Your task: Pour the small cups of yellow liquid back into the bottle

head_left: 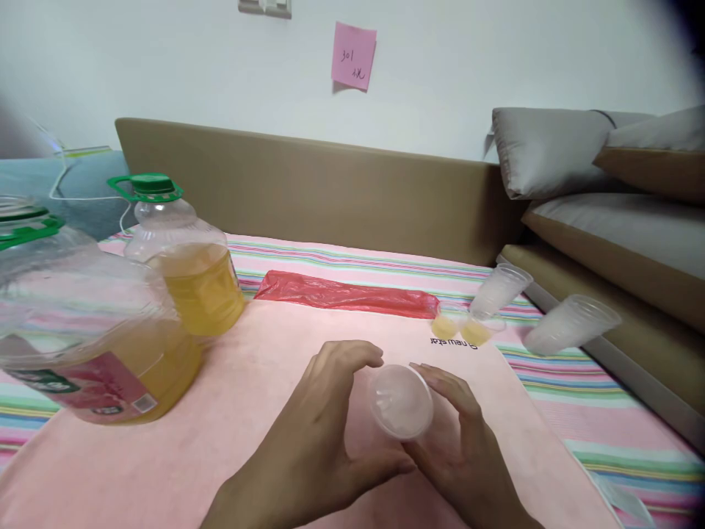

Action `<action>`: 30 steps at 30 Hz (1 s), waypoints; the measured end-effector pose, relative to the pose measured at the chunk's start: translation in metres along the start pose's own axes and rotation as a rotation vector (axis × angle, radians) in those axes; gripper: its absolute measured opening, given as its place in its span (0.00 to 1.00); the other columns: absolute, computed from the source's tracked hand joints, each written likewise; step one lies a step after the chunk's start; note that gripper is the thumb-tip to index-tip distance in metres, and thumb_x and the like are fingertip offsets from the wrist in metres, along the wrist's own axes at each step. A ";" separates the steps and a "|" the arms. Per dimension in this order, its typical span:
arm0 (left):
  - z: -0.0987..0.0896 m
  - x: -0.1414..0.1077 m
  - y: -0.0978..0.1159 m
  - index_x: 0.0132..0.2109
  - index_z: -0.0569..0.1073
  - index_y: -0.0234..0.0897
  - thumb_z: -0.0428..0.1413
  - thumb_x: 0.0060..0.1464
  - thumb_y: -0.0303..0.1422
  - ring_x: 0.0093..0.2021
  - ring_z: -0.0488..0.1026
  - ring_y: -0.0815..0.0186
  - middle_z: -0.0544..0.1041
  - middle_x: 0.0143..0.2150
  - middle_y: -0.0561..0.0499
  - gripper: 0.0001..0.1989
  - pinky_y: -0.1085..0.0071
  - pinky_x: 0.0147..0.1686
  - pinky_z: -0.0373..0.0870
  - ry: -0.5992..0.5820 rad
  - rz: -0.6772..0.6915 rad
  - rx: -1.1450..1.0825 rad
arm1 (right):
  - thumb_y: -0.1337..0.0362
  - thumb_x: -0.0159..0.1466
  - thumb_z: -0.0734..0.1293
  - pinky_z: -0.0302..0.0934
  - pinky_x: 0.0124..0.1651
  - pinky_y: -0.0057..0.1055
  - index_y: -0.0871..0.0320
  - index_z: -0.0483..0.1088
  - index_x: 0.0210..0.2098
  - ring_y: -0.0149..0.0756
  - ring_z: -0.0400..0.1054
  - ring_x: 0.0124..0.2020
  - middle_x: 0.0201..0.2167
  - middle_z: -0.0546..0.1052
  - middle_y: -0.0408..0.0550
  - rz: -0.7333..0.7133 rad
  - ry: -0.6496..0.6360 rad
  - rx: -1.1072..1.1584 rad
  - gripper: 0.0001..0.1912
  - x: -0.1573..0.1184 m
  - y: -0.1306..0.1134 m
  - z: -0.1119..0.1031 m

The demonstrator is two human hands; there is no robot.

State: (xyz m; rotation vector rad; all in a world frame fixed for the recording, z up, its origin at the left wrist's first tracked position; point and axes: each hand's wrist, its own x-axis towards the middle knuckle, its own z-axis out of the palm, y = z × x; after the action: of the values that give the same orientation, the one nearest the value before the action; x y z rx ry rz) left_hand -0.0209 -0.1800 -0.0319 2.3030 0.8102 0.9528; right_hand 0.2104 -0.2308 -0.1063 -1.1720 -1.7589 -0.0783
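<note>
A clear, frosted-looking plastic cup is between my two hands, its round end facing up toward me. My right hand curls round its right side, fingertips at the upper edge and thumb below. On the other side, my left hand is curved with thumb and fingers spread apart; a gap shows between its palm and the cup. Whether the left fingertips touch the edge I cannot tell. Beyond the hands, two small clear cups of yellow liquid stand by the black lettering on the pink cloth.
Two large green-capped jugs of yellow liquid, a near one and a far one, stand at left. A red plastic bag lies across the back. Tilted stacks of plastic cups lie at right, beside grey-brown cushions.
</note>
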 end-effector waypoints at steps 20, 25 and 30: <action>0.006 0.000 -0.003 0.61 0.57 0.51 0.66 0.59 0.32 0.61 0.66 0.53 0.69 0.60 0.49 0.31 0.48 0.59 0.71 -0.046 0.084 0.050 | 0.76 0.67 0.69 0.63 0.64 0.53 0.53 0.58 0.68 0.48 0.63 0.65 0.65 0.69 0.55 -0.135 -0.064 -0.029 0.33 -0.001 0.000 -0.002; 0.005 0.002 -0.002 0.59 0.58 0.51 0.64 0.59 0.30 0.59 0.67 0.53 0.70 0.58 0.50 0.29 0.48 0.57 0.72 -0.054 0.067 0.067 | 0.76 0.67 0.69 0.64 0.63 0.53 0.54 0.59 0.67 0.48 0.63 0.65 0.64 0.69 0.56 -0.143 -0.074 -0.027 0.32 -0.001 0.001 -0.002; 0.008 0.002 -0.002 0.58 0.58 0.50 0.63 0.55 0.25 0.57 0.68 0.53 0.70 0.56 0.49 0.30 0.49 0.55 0.73 -0.036 0.073 0.057 | 0.75 0.67 0.69 0.68 0.60 0.55 0.52 0.59 0.67 0.49 0.65 0.63 0.63 0.71 0.56 -0.136 -0.071 -0.038 0.31 -0.001 -0.001 -0.002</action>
State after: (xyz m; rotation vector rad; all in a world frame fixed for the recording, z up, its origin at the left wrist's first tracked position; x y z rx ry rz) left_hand -0.0143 -0.1791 -0.0372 2.4066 0.7524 0.9277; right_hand 0.2108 -0.2326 -0.1057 -1.0929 -1.9068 -0.1536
